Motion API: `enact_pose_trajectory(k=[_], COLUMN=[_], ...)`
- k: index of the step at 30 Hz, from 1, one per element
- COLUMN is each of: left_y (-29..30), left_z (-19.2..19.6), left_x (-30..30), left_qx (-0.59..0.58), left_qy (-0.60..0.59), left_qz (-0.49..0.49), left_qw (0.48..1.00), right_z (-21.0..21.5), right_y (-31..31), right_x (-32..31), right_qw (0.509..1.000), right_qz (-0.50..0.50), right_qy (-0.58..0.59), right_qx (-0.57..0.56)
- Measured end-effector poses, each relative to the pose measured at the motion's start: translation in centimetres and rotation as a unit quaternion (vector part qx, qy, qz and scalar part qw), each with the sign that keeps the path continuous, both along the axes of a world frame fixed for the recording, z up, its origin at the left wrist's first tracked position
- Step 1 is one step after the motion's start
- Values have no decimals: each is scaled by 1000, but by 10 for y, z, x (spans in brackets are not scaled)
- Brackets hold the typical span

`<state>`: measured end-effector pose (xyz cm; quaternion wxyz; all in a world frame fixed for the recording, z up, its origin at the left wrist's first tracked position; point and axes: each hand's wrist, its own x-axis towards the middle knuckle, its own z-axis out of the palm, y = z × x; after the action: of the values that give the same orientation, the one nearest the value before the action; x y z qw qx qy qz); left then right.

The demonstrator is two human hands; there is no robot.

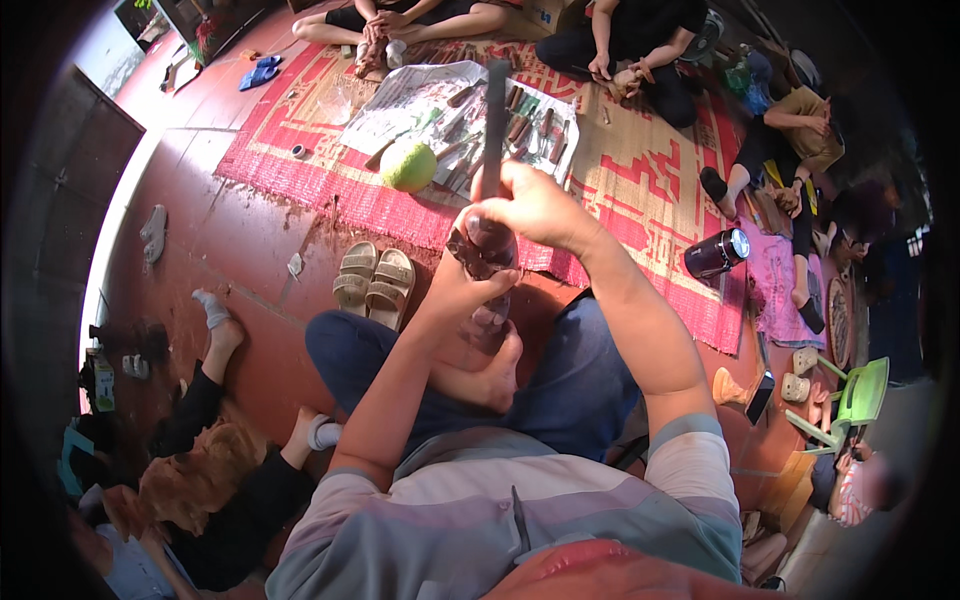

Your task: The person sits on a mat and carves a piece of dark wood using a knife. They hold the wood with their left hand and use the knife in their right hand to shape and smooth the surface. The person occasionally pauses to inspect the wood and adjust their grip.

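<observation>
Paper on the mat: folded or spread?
Spread. The paper lies open across a broad patch of the mat, with many tools laid out on it.

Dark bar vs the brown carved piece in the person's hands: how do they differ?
Shape: the dark bar is long, narrow and straight; the brown carved piece is thicker, with a rounded top.
Surface: the bar looks dull and blackish, the piece shiny and reddish brown.
Hold: the right hand grips the bar, the left hand the piece.
Shared: both are dark-toned.
</observation>
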<state>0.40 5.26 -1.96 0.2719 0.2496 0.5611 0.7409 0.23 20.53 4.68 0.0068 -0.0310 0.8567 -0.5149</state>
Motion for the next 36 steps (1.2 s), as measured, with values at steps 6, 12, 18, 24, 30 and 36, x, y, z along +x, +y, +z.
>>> enact_pose_trajectory(k=[6,12,18,24,30,36], left_y=[2,5,0,4,5,8], left_z=[-4,-4,-3,-8,-17,-6], left_x=[-7,-8,-4,-5,-6,-5], left_qx=[-8,17,0,24,17,38], left_qy=[58,22,-10,-11,20,26], left_qz=[-2,-19,-35,-23,-1,5], left_qw=[998,999,999,999,1000,999], right_z=[-4,-7,-4,-6,-6,-3], right_y=[19,20,20,-1,14,25], right_x=[-12,-22,-11,10,3,-11], right_qw=[986,986,987,1000,993,980], right_qz=[-58,-102,-56,-7,-26,-80], right_qy=[-53,-39,-49,-11,-1,38], right_qx=[-146,-125,-145,7,-115,-177])
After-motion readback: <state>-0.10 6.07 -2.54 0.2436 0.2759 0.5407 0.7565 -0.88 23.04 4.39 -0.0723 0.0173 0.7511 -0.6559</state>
